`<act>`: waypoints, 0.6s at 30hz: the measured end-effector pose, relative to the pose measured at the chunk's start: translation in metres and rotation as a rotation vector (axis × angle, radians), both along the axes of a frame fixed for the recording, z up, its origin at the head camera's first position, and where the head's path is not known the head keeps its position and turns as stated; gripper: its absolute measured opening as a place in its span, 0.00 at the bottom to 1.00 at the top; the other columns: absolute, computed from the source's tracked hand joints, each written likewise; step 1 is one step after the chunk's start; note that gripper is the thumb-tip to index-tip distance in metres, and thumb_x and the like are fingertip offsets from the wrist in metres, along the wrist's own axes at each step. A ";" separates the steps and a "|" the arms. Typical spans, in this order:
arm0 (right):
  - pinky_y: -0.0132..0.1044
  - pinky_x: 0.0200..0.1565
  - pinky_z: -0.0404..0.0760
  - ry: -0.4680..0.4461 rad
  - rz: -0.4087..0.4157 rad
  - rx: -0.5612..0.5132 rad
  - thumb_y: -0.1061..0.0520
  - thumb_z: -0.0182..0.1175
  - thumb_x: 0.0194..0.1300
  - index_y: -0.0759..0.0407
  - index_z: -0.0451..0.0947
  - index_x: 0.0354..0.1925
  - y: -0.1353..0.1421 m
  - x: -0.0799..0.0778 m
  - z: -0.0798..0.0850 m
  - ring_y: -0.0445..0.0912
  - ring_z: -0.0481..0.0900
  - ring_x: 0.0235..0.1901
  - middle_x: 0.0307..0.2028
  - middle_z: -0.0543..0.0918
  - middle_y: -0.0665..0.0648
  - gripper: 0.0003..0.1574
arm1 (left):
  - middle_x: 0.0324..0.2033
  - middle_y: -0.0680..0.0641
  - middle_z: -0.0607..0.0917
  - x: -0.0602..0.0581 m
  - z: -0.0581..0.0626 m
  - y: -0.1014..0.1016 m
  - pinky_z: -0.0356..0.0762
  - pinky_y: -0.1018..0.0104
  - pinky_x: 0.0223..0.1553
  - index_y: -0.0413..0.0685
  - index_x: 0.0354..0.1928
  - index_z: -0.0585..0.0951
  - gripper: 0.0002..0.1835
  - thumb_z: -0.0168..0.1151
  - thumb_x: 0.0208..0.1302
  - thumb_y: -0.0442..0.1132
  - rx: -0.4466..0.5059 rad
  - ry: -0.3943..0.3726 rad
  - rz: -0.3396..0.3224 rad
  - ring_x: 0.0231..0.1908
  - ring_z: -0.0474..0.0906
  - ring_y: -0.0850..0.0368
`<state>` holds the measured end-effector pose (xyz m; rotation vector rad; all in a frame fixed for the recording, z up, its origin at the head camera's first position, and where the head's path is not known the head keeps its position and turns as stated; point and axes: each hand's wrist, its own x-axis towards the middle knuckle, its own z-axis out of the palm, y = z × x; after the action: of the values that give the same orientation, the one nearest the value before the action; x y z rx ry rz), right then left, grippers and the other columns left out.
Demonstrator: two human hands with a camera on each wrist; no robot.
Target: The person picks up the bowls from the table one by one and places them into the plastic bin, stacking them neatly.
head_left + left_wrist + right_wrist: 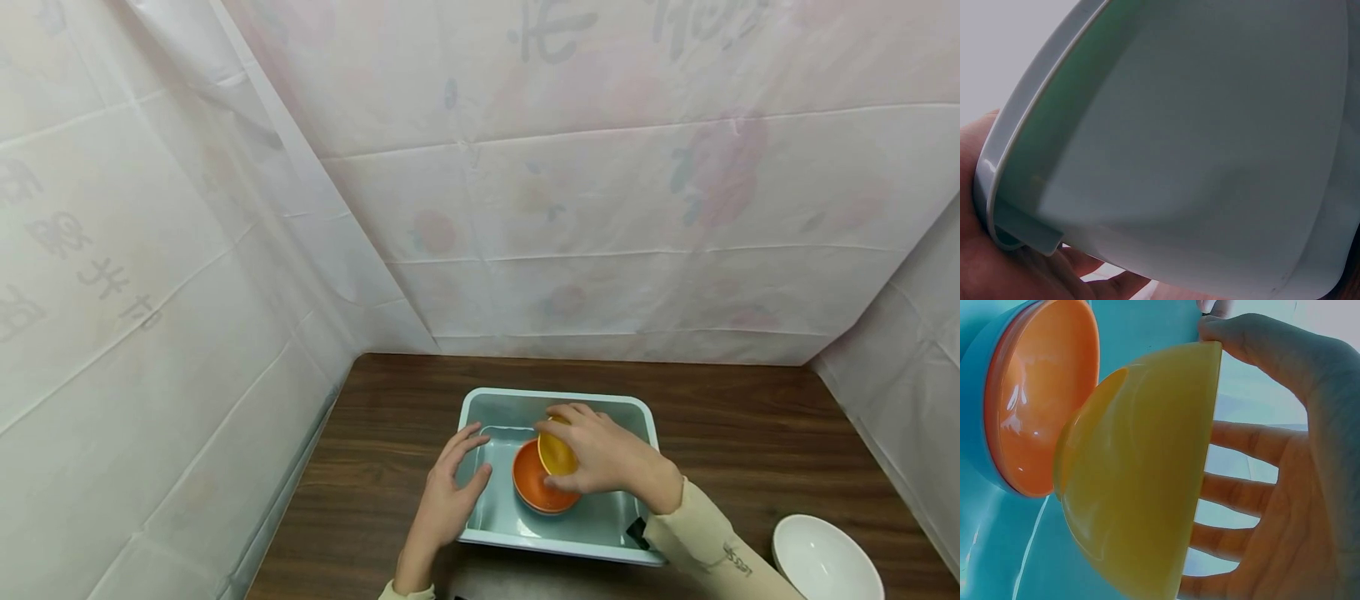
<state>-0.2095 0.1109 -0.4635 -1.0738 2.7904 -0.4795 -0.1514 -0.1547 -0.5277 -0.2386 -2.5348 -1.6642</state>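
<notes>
My right hand (603,454) grips a yellow bowl (1138,469) by its rim, thumb on one side and fingers on the other. This bowl is tilted, just above an orange bowl (536,483) in the head view. The orange bowl sits nested in a blue bowl (974,419), with a red edge between them. Both stand inside a pale blue-green basin (498,517). By the basin's left rim is my left hand (446,500), fingers apart and loosely bent. In the left wrist view the basin wall hides part of this hand; contact is unclear.
A white bowl (825,558) stands at the right on the dark wooden table (390,450). Pale printed sheeting (645,208) hangs behind the table and along both sides. A small black patch (637,532) marks the basin's front right corner.
</notes>
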 end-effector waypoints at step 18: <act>0.64 0.55 0.78 -0.022 -0.004 -0.007 0.34 0.70 0.58 0.49 0.78 0.66 -0.003 -0.001 -0.002 0.61 0.72 0.65 0.68 0.74 0.62 0.42 | 0.71 0.54 0.74 0.000 -0.001 0.000 0.63 0.37 0.72 0.66 0.60 0.81 0.18 0.68 0.70 0.43 0.000 0.009 0.002 0.75 0.65 0.49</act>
<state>-0.2107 0.1079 -0.4655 -1.0579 2.7744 -0.4989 -0.1517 -0.1544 -0.5286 -0.2430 -2.5284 -1.6587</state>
